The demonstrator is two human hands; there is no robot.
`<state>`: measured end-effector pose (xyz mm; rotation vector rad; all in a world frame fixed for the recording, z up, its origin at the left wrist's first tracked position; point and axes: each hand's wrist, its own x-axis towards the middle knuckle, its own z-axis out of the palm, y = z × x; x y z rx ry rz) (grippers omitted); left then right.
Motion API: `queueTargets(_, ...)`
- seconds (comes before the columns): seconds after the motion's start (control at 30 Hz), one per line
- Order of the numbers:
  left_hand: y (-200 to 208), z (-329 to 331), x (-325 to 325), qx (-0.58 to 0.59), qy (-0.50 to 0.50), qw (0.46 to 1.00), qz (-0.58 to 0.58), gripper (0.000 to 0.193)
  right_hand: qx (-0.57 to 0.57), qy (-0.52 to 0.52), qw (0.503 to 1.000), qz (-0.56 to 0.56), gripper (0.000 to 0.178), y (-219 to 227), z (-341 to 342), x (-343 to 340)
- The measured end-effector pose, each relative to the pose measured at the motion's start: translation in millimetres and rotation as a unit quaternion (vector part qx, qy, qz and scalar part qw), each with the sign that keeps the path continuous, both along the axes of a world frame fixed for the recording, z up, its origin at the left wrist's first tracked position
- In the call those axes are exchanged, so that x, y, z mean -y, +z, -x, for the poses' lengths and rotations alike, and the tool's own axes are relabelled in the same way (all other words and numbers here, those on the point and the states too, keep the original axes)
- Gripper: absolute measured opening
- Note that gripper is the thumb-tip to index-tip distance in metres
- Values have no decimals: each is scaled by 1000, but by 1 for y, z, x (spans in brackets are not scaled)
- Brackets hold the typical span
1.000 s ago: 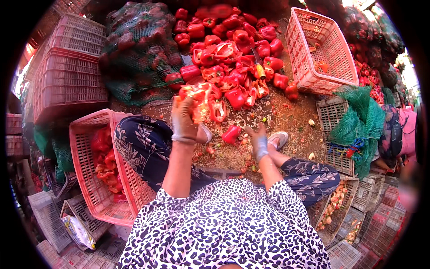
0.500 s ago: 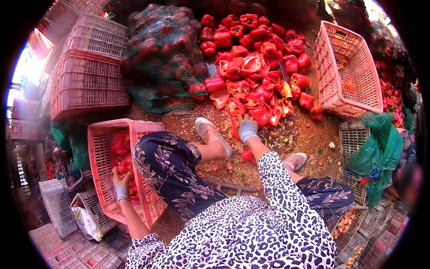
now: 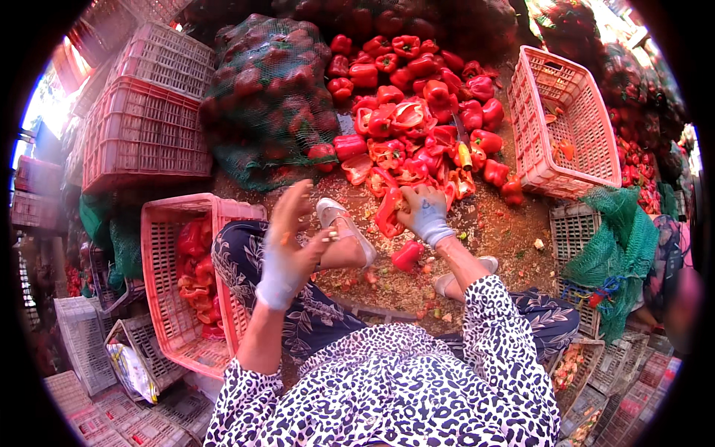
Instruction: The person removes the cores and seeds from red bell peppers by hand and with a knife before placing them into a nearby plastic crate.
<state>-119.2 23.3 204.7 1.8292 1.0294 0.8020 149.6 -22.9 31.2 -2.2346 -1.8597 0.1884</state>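
Note:
A pile of red bell peppers (image 3: 417, 74) lies on the ground ahead; those at its near side are cut open. At the pile's near edge my right hand (image 3: 424, 210), in a pale glove with bare fingertips, has its fingers closed on a cut red bell pepper piece (image 3: 388, 214). My left hand (image 3: 287, 246), gloved the same way, hangs in the air above my left knee, fingers apart, nothing in it. To its left stands a pink crate (image 3: 170, 328) with red pepper pieces (image 3: 195, 261) inside. A yellow-handled knife (image 3: 464, 153) rests on the pile.
A green mesh sack of peppers (image 3: 268, 97) stands left of the pile, near stacked crates (image 3: 145, 134). At the right is a pink crate (image 3: 532, 141) with a few scraps. Green netting (image 3: 618, 246) drapes over a grey crate. A whole red pepper (image 3: 407, 255) lies between my feet.
My left hand has left the crate of pepper pieces and swung right and up, over my knee. My right hand has shifted slightly and now grips a cut pepper piece at the pile's edge.

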Motion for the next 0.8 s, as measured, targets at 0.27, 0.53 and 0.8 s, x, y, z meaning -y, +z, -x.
queueTargets(0.27, -104, -89, 21, 184, -206, 908, 316, 85, -7, 111, 974, -199, 42, 100, -2, 49)
queueTargets(0.53, -97, -75, 31, 209, -197, 871, 400, 67, -311, -62, 943, -98, 44, 86, 29, 70)
queueTargets(0.8, -117, -72, 40, 117, -167, 910, 361, 58, -185, -110, 976, -27, 41, 57, 39, 73)
